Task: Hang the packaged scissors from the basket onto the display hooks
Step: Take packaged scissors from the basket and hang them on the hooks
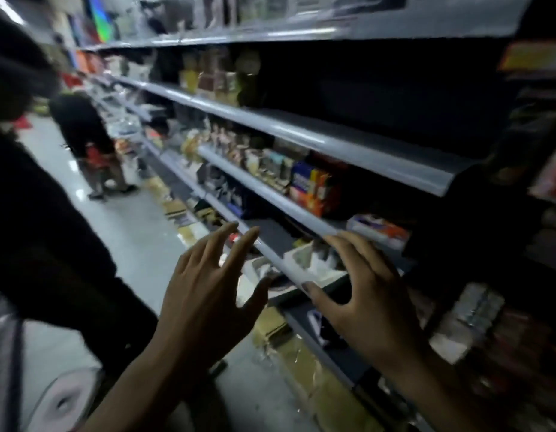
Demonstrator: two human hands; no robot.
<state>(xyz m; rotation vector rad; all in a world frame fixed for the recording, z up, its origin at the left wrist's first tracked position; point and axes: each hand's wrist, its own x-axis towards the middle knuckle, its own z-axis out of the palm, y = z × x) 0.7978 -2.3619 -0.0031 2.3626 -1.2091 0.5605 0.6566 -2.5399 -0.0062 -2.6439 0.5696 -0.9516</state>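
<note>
My left hand (205,294) is raised in front of the shelves with its fingers spread, and it holds nothing. My right hand (364,294) is also spread, its fingertips close to the grey front rail (270,194) of a shelf; whether it touches the rail is unclear. No packaged scissors, basket or display hooks can be made out in this blurred, dim view.
Long grey shelving with mixed packaged goods (314,185) runs from right foreground to far left. A person in dark clothes (36,229) stands close at my left. Another person (89,141) is further down the aisle. Cardboard boxes (301,363) lie on the floor by the bottom shelf.
</note>
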